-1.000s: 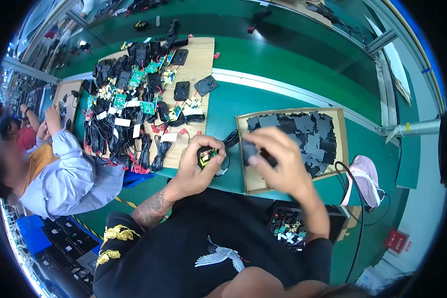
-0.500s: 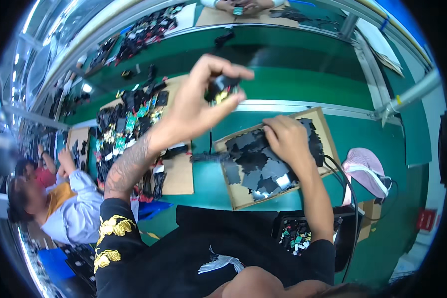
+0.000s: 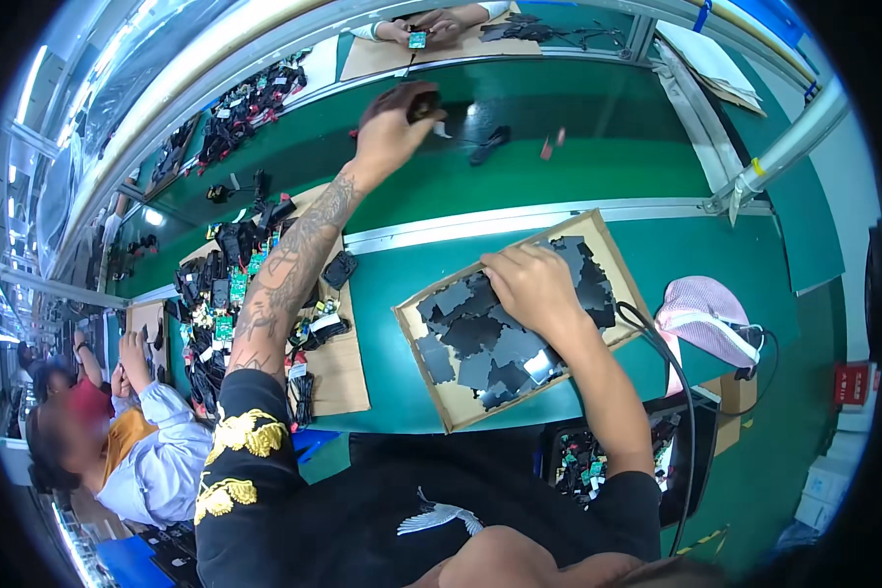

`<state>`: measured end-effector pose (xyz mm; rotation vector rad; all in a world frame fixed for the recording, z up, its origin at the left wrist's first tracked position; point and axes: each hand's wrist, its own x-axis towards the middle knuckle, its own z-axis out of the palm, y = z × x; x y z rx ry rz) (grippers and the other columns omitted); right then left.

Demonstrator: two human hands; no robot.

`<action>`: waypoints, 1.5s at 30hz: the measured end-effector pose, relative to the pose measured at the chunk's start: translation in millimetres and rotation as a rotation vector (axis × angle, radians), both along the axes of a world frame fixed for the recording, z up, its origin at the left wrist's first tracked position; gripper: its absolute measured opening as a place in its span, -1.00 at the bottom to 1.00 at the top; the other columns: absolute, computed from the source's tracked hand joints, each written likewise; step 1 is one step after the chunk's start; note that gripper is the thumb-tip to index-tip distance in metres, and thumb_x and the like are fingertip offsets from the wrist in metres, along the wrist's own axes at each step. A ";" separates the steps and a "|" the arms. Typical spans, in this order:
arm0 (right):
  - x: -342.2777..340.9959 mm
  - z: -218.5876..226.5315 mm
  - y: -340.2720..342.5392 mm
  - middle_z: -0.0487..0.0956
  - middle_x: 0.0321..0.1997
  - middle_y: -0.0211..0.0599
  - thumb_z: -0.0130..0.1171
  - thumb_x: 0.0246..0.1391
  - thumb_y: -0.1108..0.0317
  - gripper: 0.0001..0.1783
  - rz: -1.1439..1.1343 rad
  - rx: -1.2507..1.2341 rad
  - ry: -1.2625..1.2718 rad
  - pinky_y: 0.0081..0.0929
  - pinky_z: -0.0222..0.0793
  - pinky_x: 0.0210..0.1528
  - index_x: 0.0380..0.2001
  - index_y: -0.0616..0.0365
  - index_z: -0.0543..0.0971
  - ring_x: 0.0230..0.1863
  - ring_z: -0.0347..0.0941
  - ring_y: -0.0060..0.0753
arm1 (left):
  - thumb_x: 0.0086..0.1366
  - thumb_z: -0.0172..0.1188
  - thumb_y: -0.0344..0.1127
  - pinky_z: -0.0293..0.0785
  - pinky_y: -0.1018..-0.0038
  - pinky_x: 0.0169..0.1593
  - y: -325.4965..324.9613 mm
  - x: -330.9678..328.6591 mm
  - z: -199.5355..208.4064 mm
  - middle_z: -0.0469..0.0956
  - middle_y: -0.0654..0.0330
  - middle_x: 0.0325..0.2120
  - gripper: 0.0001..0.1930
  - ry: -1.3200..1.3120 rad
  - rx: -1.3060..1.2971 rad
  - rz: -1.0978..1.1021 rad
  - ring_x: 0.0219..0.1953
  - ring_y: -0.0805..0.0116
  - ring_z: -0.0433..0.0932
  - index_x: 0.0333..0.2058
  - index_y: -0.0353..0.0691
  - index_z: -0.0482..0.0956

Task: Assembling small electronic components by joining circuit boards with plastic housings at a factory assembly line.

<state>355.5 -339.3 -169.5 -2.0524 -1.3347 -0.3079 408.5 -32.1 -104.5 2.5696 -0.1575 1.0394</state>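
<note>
- Far ahead on the green belt [image 3: 559, 186], the left hand [image 3: 392, 122] gripped a small dark part [image 3: 422, 104], apparently setting it down.
- Nearer, the right hand [image 3: 534, 284] rested with fingers curled on the black pads [image 3: 470, 333] in the cardboard tray [image 3: 441, 407]; many remained.

left hand's [image 3: 394, 125] small dark part [image 3: 423, 104], perhaps blurred

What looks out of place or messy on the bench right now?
Nothing looks damaged or spilled. The black pads lie jumbled and overlapping in the cardboard tray, which sits askew to the bench edge. A few small loose parts lie scattered on the green belt.
</note>
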 end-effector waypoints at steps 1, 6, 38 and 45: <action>0.5 -1.3 -0.5 0.71 -0.31 -0.16 0.32 0.13 0.41 -0.87 -0.011 -0.002 0.001 -0.15 0.58 -0.12 -0.25 0.17 0.71 -0.22 0.67 -0.04 | 0.20 0.51 -0.22 0.64 0.35 -0.09 15.8 10.6 -16.4 0.74 0.03 -0.21 -0.63 -0.001 -0.053 0.062 -0.14 0.10 0.74 -0.05 -0.16 0.67; -0.1 -5.1 0.9 0.71 -0.32 -0.15 0.31 0.15 0.40 -0.86 0.001 -0.005 0.044 -0.14 0.57 -0.14 -0.21 0.15 0.68 -0.24 0.66 -0.01 | 0.21 0.47 -0.17 0.67 0.29 -0.09 109.6 24.0 -69.5 0.77 0.06 -0.31 -0.69 0.123 -0.309 0.321 -0.22 0.12 0.78 -0.14 -0.17 0.70; -9.4 8.2 9.7 0.65 -0.36 -0.24 0.29 0.18 0.40 -0.83 -0.019 -0.118 0.078 -0.17 0.50 -0.17 -0.16 0.11 0.61 -0.24 0.61 -0.05 | 0.18 0.42 -0.12 0.59 0.10 -0.16 -19.2 -355.3 19.9 0.70 0.03 -0.33 -0.60 0.972 0.143 0.545 -0.24 -0.03 0.70 -0.05 -0.16 0.68; -7.4 6.8 12.0 0.67 -0.33 -0.24 0.30 0.18 0.41 -0.80 -0.017 -0.110 0.096 -0.15 0.51 -0.15 -0.13 0.12 0.61 -0.20 0.62 -0.04 | 0.35 0.23 -0.44 0.54 0.45 -0.33 -1.2 -370.2 40.2 0.73 0.09 -0.46 -0.74 0.681 -0.455 0.552 -0.47 0.39 0.67 -0.02 -0.29 0.71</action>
